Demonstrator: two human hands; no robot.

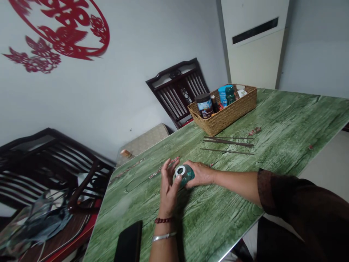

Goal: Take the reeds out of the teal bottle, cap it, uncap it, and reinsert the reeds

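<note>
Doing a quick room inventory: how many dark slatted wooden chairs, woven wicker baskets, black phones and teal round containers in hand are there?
Dark slatted wooden chairs: 2
Woven wicker basket: 1
Black phone: 1
Teal round container, between the left hand and right hand: 1
Total: 5
</note>
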